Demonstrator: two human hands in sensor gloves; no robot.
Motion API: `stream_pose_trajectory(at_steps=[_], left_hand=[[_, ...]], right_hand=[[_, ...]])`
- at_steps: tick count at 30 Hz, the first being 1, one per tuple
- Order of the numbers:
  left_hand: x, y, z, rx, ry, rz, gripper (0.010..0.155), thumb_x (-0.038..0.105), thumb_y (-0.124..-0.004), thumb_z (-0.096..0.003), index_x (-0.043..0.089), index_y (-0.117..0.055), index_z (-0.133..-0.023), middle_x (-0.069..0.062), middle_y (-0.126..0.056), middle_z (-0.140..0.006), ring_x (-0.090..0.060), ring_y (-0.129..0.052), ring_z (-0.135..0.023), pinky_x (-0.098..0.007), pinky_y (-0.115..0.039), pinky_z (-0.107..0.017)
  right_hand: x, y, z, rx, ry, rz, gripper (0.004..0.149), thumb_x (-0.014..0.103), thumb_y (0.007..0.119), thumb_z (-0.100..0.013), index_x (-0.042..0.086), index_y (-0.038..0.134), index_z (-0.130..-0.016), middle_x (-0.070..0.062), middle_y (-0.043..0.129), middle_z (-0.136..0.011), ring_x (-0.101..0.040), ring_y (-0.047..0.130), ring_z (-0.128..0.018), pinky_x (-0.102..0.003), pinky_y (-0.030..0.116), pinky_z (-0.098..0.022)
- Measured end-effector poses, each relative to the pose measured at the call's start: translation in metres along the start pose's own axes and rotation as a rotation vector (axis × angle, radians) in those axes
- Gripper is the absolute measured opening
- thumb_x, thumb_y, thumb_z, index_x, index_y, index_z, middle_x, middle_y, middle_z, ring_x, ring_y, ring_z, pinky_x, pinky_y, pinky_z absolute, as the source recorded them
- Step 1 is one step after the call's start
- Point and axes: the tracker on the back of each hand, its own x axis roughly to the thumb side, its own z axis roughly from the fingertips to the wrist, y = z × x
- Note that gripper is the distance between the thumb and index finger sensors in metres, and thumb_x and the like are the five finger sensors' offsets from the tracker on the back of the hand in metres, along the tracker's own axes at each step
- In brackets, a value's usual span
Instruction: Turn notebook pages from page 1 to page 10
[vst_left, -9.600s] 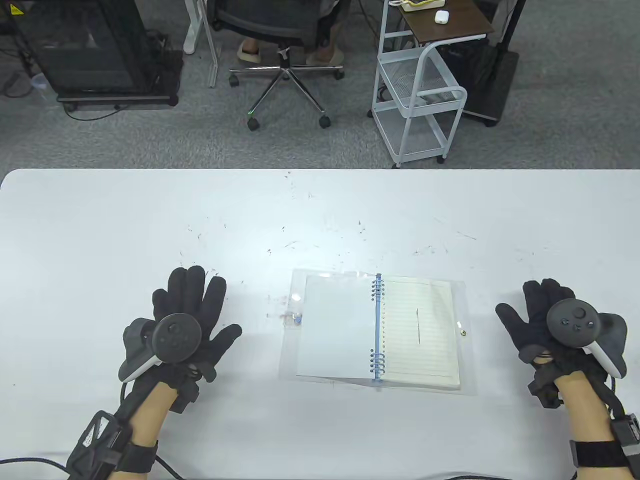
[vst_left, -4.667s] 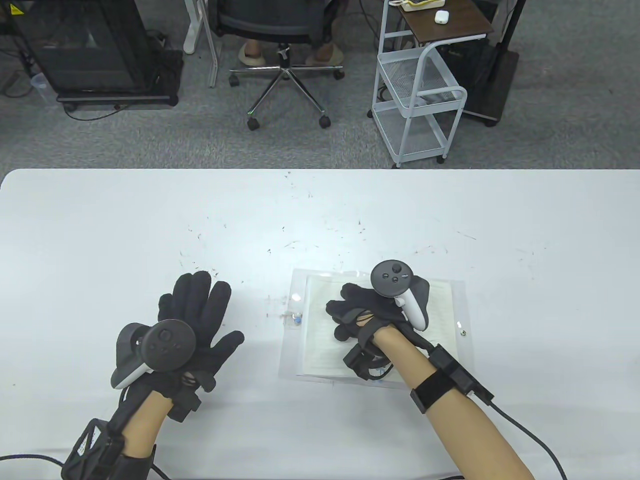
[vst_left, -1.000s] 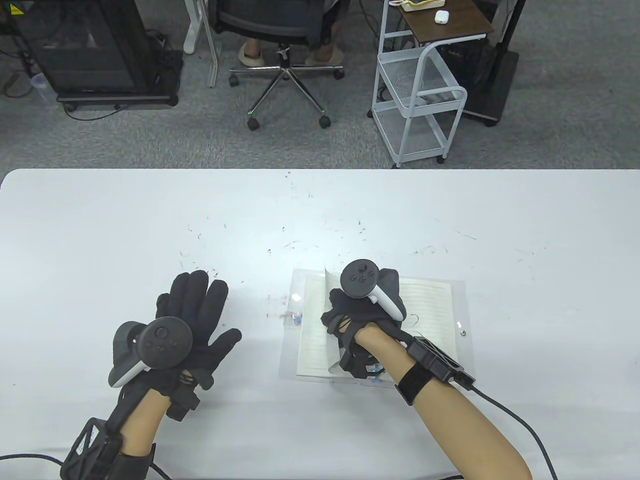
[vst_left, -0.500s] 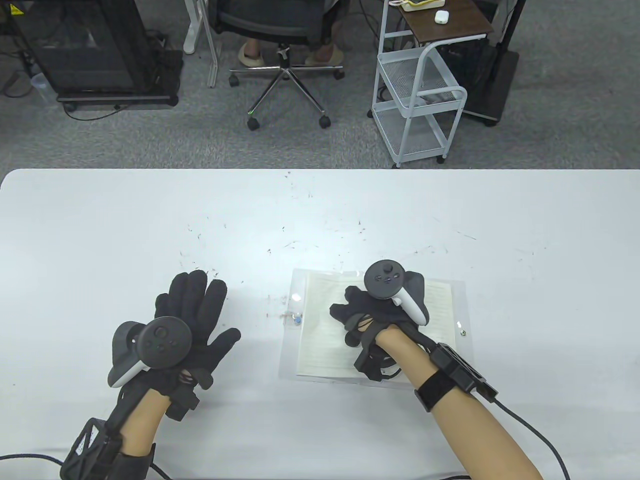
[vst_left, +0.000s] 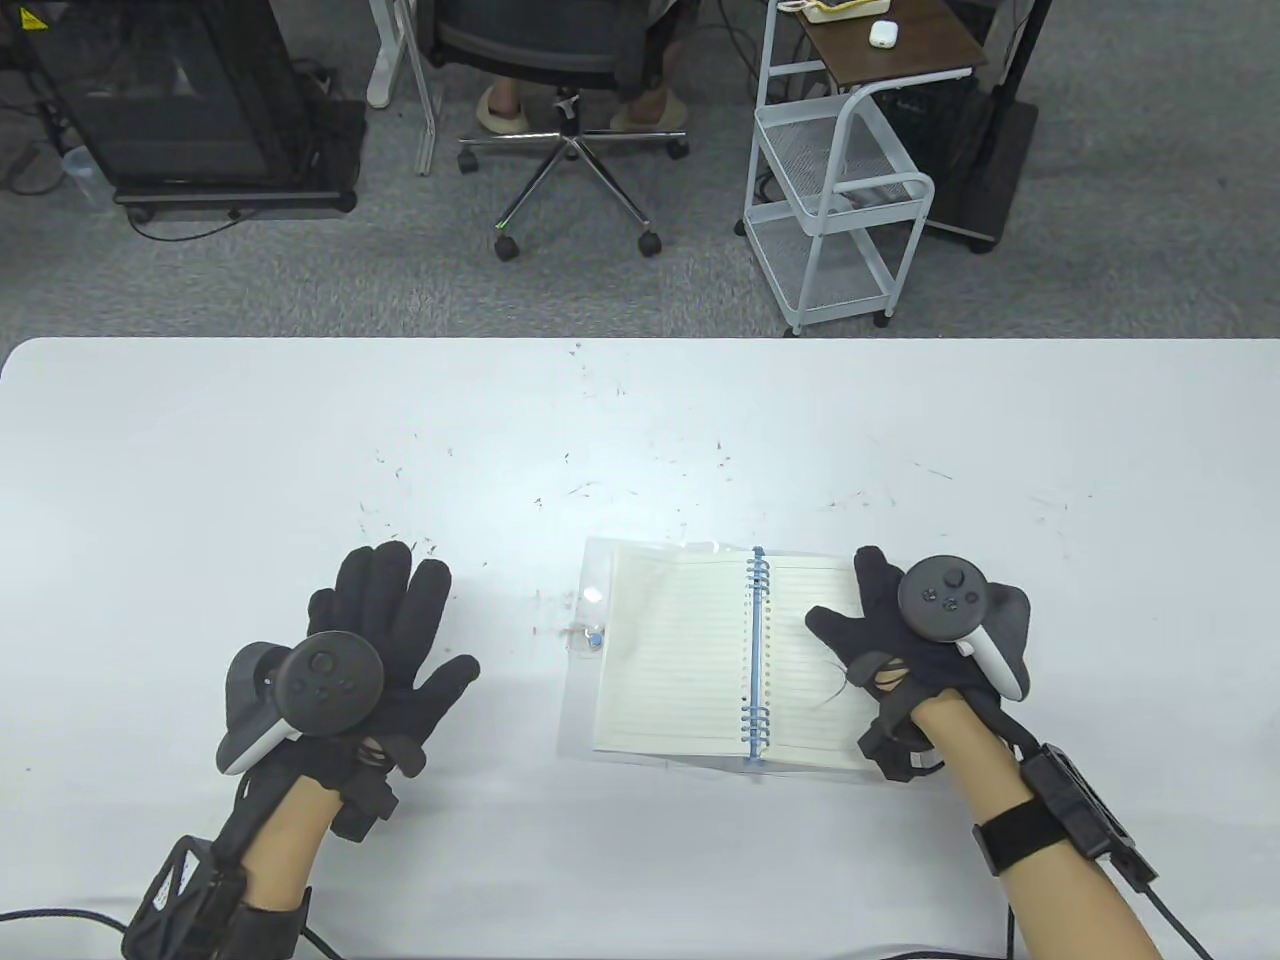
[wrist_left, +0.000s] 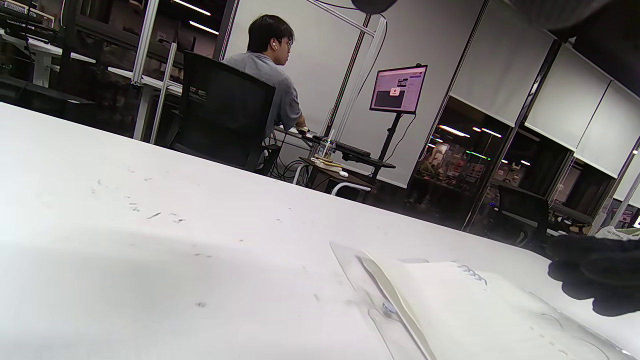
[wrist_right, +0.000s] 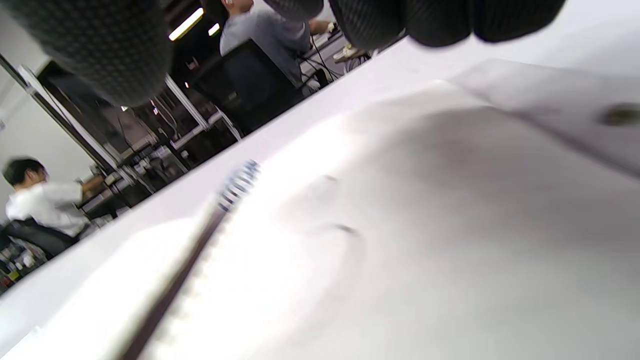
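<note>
An open spiral notebook (vst_left: 700, 660) with lined pages and blue rings (vst_left: 757, 655) lies on the table inside a clear plastic cover. My right hand (vst_left: 880, 630) is over the right page, fingers spread, holding nothing; whether it touches the page I cannot tell. A dark curved pen mark (vst_left: 835, 690) shows beside its thumb. My left hand (vst_left: 385, 625) lies flat and open on the table, well left of the notebook. In the right wrist view the binding (wrist_right: 220, 210) and the right page (wrist_right: 400, 240) are close below my fingertips (wrist_right: 440, 20). The left wrist view shows the notebook's left edge (wrist_left: 395, 300).
The white table (vst_left: 640, 430) is scuffed with small dark marks behind the notebook. A metal snap (vst_left: 927, 663) sits on the plastic cover's right flap. Past the far edge stand an office chair (vst_left: 560, 100) and a white wire cart (vst_left: 840, 170).
My right hand has left the left page, where it laid a turned sheet flat, and moved right across the binding to the right page. The left hand has not moved.
</note>
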Motion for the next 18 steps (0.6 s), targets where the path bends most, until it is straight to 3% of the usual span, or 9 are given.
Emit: stream_pose_trajectory(at_steps=[3, 7, 13, 18], left_hand=[[0.000, -0.001, 0.000, -0.006, 0.003, -0.001, 0.086, 0.070, -0.063, -0.0438, 0.027, -0.037, -0.114, -0.011, -0.021, -0.119, -0.047, -0.017, -0.114, -0.074, -0.026, -0.072], [0.000, -0.001, 0.000, -0.003, -0.001, -0.002, 0.087, 0.070, -0.063, -0.0437, 0.027, -0.037, -0.114, -0.011, -0.020, -0.119, -0.047, -0.017, -0.114, -0.074, -0.026, -0.072], [0.000, -0.002, -0.001, -0.011, 0.002, -0.006, 0.087, 0.070, -0.063, -0.0437, 0.027, -0.037, -0.114, -0.011, -0.021, -0.119, -0.047, -0.017, -0.114, -0.074, -0.026, -0.072], [0.001, -0.005, -0.001, -0.023, 0.008, -0.009, 0.087, 0.070, -0.063, -0.0438, 0.027, -0.036, -0.114, -0.011, -0.021, -0.119, -0.048, -0.017, -0.114, -0.074, -0.026, -0.072]], right_hand=[[-0.013, 0.012, -0.001, 0.062, 0.024, 0.035, 0.097, 0.072, 0.075, -0.047, 0.016, 0.019, -0.102, -0.033, 0.027, -0.106, -0.066, 0.025, -0.092, -0.078, 0.035, -0.059], [-0.020, 0.028, -0.004, 0.253, 0.052, 0.133, 0.106, 0.080, 0.069, -0.046, 0.016, 0.001, -0.097, -0.034, 0.004, -0.103, -0.063, 0.001, -0.090, -0.080, 0.019, -0.057], [-0.017, 0.045, -0.006, 0.386, 0.061, 0.228, 0.112, 0.080, 0.070, -0.045, 0.014, -0.008, -0.092, -0.033, -0.005, -0.098, -0.060, -0.008, -0.087, -0.080, 0.013, -0.057], [-0.013, 0.050, -0.003, 0.359, 0.062, 0.231, 0.112, 0.076, 0.072, -0.046, 0.012, -0.008, -0.091, -0.031, -0.005, -0.097, -0.059, -0.006, -0.087, -0.080, 0.013, -0.056]])
